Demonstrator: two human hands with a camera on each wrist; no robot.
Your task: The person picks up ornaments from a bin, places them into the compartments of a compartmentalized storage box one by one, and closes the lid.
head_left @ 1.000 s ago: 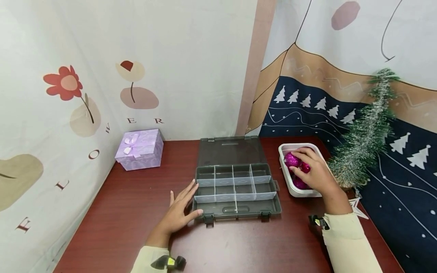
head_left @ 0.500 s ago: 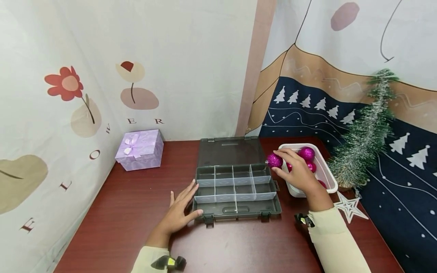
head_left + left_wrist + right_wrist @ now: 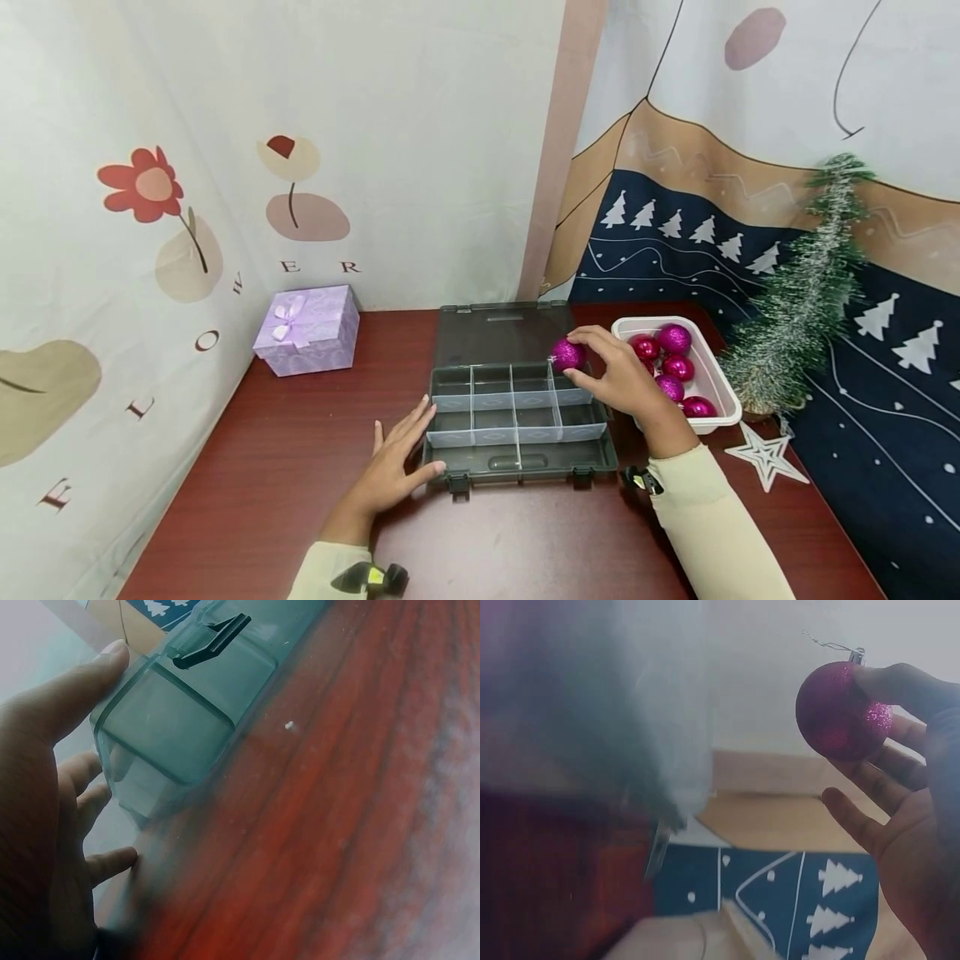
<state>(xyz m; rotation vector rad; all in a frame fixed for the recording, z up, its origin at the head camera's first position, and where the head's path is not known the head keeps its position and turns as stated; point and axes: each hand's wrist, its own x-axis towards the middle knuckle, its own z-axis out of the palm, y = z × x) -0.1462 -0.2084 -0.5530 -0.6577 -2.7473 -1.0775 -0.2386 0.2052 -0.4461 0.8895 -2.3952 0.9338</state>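
My right hand (image 3: 622, 375) pinches a glittery magenta Christmas ball (image 3: 567, 354) between thumb and fingertips, above the back right of the compartment box. In the right wrist view the ball (image 3: 840, 712) shows its silver cap and wire loop. The box (image 3: 517, 477) is dark and see-through, its lid (image 3: 502, 333) folded back and pale dividers splitting its bare compartments. With fingers spread, my left hand (image 3: 393, 462) rests against the box's left side. In the left wrist view its thumb (image 3: 112, 660) touches the box's corner, near a black latch (image 3: 214, 645).
A white tub (image 3: 716, 367) with several magenta balls (image 3: 678, 367) stands right of the box. Beyond it are a small frosted tree (image 3: 806, 300) and a white star (image 3: 767, 456). A lilac gift box (image 3: 307, 329) sits back left on the table (image 3: 300, 458).
My right hand has lifted one glittery ball out of the white tub and carried it left to above the compartment box. The left hand has stayed in place.
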